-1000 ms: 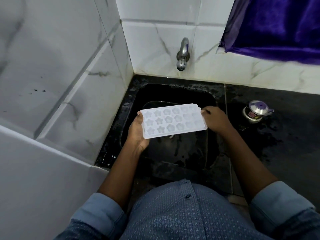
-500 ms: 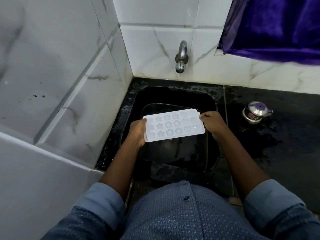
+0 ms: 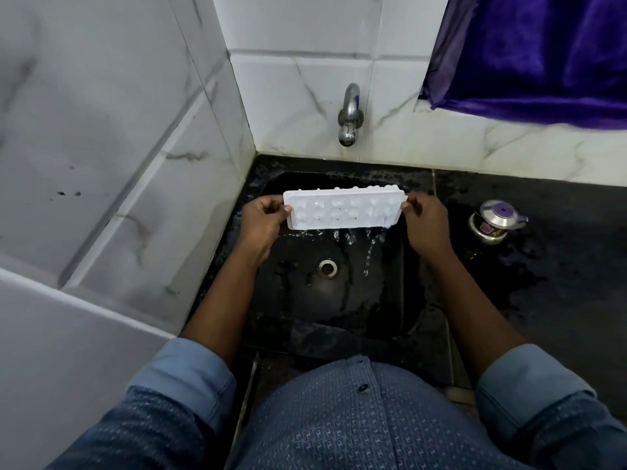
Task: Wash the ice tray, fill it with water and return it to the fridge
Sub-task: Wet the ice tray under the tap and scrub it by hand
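The white ice tray (image 3: 344, 208) hangs over the black sink (image 3: 339, 300), tipped with its underside toward the camera, water (image 3: 368, 256) streaming from its near edge. The left hand (image 3: 263, 218) has its grip pinched on the tray's left end, the right hand (image 3: 424, 222) on its right end. A tap (image 3: 349, 117) juts from the far wall; a small metal pot (image 3: 493, 225) sits on the wet surface (image 3: 559, 266) at right.

The ice tray (image 3: 344, 209) has been tipped over (underside showing), spilling water (image 3: 368, 247).
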### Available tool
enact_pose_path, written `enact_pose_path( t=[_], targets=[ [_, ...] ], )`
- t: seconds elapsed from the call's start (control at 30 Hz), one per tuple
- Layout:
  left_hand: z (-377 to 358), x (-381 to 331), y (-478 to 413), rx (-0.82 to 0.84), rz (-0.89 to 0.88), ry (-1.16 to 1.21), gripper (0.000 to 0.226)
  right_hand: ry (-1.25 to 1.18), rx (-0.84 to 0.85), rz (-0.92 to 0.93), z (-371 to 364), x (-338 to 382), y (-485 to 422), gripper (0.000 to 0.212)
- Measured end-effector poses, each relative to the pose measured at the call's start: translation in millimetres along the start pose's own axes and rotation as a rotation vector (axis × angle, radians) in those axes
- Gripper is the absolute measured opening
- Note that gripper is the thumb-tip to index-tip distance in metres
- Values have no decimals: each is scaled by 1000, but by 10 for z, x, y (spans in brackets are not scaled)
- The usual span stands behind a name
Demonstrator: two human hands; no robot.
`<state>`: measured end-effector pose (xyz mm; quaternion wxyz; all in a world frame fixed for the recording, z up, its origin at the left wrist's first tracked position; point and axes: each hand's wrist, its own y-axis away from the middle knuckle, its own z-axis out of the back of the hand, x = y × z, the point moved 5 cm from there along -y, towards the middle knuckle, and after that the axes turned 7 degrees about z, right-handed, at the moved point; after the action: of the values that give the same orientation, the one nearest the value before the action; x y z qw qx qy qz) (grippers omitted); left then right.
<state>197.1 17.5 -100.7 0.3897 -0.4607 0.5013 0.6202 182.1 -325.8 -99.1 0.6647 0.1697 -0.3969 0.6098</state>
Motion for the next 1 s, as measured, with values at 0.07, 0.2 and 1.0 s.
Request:
enact_pose_path(
  t=[0.07,0.2,1.0],
  targets=[
    [27,-35,22,10,-126,-85,17,190,-12,59,29,-26,0,22],
    [104,-102,97,-93,-372,-463,12,324,-58,148,93,53,58,23],
    [-92,-198,514,-280,-840,-836,24,292,-66,299,182,50,165,28]
  ],
)
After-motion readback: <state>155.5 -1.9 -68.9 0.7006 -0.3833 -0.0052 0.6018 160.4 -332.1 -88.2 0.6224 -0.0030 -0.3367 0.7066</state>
